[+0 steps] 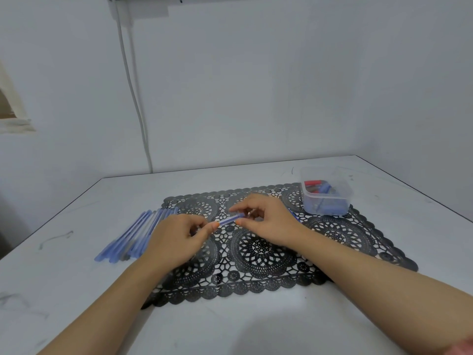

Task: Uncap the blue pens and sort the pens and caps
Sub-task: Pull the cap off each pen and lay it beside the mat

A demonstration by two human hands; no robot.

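Note:
A blue pen [228, 219] is held level above the black lace placemat [340, 234], between both hands. My left hand [176, 237] grips its left end, and my right hand [266, 219] pinches its right end with thumb and forefinger. Whether the cap is on or off is hidden by my fingers. A row of several blue pens [128, 238] lies side by side on the table, left of my left hand. A clear plastic tub [326, 192] at the mat's back right corner contains blue and red caps.
The white table [76, 290] meets grey walls at its back and right. A white cable [133, 98] hangs down the back wall. Something blue [294, 213] peeks out from behind my right hand, near the tub.

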